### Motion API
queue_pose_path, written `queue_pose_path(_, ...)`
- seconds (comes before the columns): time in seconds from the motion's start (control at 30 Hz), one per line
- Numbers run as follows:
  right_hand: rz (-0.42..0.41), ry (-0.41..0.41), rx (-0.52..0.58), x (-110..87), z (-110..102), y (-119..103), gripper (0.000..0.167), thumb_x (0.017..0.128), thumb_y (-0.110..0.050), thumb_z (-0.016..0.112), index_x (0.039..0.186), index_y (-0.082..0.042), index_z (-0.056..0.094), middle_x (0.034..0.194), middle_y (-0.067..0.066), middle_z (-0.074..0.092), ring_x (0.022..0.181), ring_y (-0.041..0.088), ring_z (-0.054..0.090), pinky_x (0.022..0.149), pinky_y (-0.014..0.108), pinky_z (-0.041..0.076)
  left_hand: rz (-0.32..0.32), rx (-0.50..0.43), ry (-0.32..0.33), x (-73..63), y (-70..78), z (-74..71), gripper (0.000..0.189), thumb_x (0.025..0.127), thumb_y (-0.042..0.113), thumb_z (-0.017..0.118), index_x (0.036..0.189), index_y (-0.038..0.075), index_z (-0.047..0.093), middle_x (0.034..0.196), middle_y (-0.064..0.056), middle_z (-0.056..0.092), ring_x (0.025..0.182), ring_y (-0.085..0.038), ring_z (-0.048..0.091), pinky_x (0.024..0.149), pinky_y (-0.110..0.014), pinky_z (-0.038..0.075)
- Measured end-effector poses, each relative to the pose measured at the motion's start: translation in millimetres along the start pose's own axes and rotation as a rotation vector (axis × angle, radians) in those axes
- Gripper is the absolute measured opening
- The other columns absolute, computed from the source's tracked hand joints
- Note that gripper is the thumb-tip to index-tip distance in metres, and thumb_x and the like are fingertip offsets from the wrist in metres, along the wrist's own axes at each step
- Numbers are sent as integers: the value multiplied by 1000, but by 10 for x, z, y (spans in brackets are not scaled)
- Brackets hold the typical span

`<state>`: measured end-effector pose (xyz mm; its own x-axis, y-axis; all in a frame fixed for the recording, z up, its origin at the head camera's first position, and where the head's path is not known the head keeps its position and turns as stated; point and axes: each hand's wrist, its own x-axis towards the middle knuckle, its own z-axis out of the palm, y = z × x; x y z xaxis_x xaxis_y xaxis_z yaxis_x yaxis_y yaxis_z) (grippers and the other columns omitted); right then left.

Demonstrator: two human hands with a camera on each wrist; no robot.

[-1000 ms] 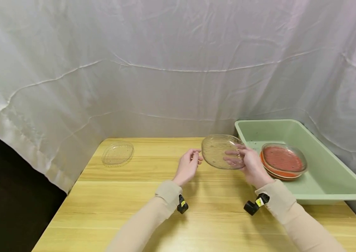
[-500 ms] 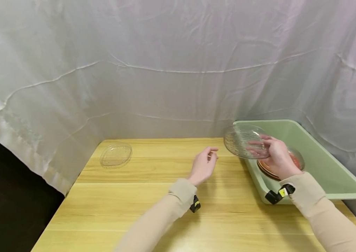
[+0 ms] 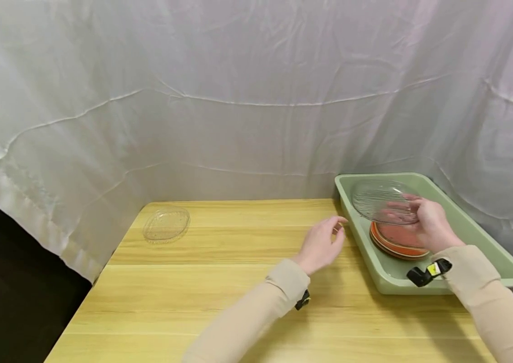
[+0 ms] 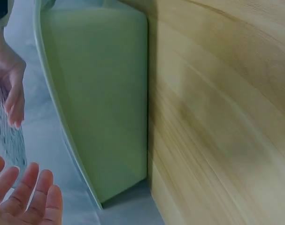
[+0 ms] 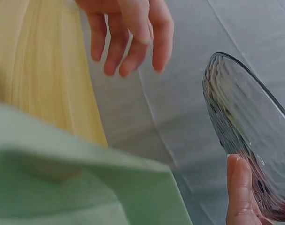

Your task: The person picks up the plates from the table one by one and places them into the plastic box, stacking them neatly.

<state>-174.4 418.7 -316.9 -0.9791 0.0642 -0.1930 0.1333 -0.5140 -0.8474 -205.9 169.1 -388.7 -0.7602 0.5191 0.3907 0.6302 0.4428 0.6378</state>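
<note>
A clear ribbed glass plate is held at its right edge by my right hand, above the green tub. Through the glass the fingers show behind it. In the right wrist view the plate is tilted, with a digit against its underside. Below it in the tub lies a stack of orange-red plates, partly covered by the hand and the glass. My left hand hovers just left of the tub's wall, fingers loosely bent and holding nothing.
Another clear glass plate lies at the back left of the wooden table. A pale grey curtain hangs behind the table and along the sides. The tub occupies the table's right end.
My right hand has carried the glass plate rightward from over the table to above the tub. My left hand has followed to the right, up to the tub's side.
</note>
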Motion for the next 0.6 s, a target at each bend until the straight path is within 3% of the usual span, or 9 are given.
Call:
queue_pose_path(0.17,-8,13,-43,12,-183,-79,38,102,0,14,125,-17,39,86,7,79,78,27,78,70,37,65,114,123,-48,-18,75,70,34,104,20,48,135,13,59,122,2,69,110,-8,65,98,-14,50)
queue_pose_path(0.37,-20,1,-54,48,-360,-150,39,101,0,13,124,-17,39,85,6,79,79,26,78,69,34,63,204,226,-120,-41,138,146,37,105,28,47,141,18,54,135,4,62,116,-6,63,102,-15,49)
queue_pose_path(0.6,-17,15,-29,76,-520,-167,39,104,-4,11,125,-19,40,85,8,79,79,27,78,68,34,63,307,340,-170,-70,168,264,38,106,38,47,139,22,56,132,10,62,122,-3,60,105,-12,47)
